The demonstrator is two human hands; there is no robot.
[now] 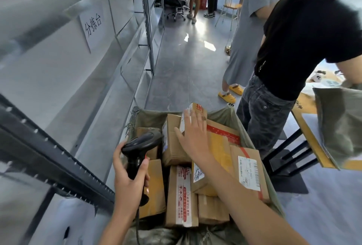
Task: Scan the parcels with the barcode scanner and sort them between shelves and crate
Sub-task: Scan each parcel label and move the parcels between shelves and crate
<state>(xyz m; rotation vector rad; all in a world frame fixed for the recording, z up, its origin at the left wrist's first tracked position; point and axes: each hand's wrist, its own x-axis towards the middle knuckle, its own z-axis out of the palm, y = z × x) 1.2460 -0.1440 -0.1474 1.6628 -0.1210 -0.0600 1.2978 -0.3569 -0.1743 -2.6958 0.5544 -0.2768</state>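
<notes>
A small brown cardboard parcel with a white label and red print [193,116] stands tilted on top of the heap just above the middle of the frame, inside an olive-green fabric sack [219,114] that serves as the bin; the right hand [193,137] reaches over it with fingers straight and spread, the fingertips lying against the parcel's near face and the thumb out to the left, touching a larger plain brown carton [173,143] beneath; whether the fingers press or merely touch cannot be told. To the lower left, the left hand [130,178] wraps its fingers around the handle of a black pistol-shaped barcode scanner [141,147], thumb up the grip, the scanner's head pointing up and right toward the cartons; its cable drops toward the bottom edge. More taped brown boxes fill the sack, one at the right bearing a white barcode label [248,170]. Grey metal shelving [117,35] runs along the left side with a white paper sign [93,27] in the upper left; a person in a black shirt and dark jeans [293,49] stands at the upper right.
</notes>
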